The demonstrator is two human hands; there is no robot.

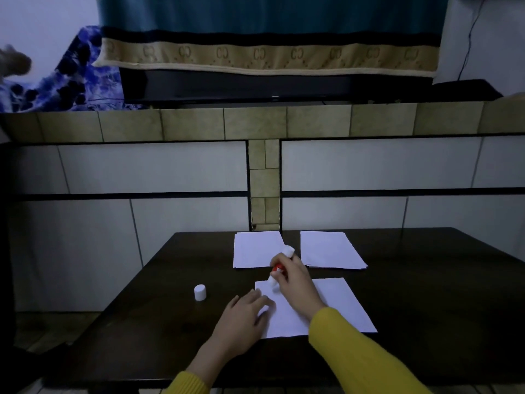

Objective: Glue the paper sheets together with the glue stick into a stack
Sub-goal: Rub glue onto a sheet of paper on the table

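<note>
A dark wooden surface (426,280) is set before a tiled wall (142,172), under dim light. The glue stick (279,267), red-bodied with white ends, is pinched tilted in the right grip (295,282), its lower tip touching the near paper sheet (341,305). The left grip (244,314) is spread flat, just left of the right one, on that sheet's edge. Two paper piles (255,248) (329,248) are seen beyond the right grip; a white cap (200,292) stands well to its left.

A red glue stick (279,269) tilts, its uncapped white tip touching the near white sheet's (338,302) top-left corner. Its white cap (200,292) stands apart to the left. Two more white paper piles (255,248) (329,248) lie side by side beyond.
</note>
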